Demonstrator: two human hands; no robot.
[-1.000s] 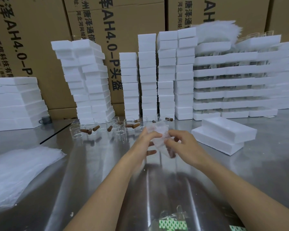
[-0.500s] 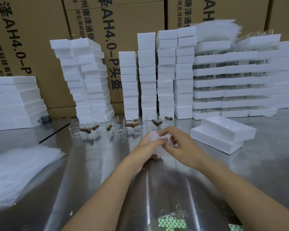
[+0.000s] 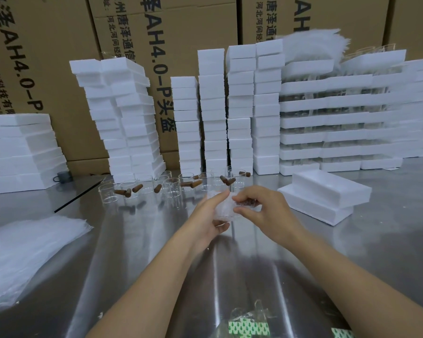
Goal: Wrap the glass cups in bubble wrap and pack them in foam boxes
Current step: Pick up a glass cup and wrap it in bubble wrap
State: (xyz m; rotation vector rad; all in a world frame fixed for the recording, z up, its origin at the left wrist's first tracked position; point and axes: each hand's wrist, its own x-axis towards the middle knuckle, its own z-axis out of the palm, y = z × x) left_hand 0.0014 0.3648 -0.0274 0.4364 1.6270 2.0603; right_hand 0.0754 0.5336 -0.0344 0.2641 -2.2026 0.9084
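Both my hands hold a glass cup wrapped in bubble wrap above the middle of the steel table. My left hand grips the bundle from the left and below. My right hand pinches the wrap at its right side, where a brown handle shows through. Behind the hands stands a row of several bare glass cups with brown handles. Two closed white foam boxes lie stacked to the right. A pile of bubble wrap sheets lies at the left.
Tall stacks of white foam boxes line the back of the steel table, with cardboard cartons behind them. Clear plastic and green-patterned tape pieces lie at the near edge. A small grey object sits at the back left.
The loose wrap that stood up over the cup is now folded tight around it. My hands have closed in on the bundle and lifted it slightly toward the cup row.
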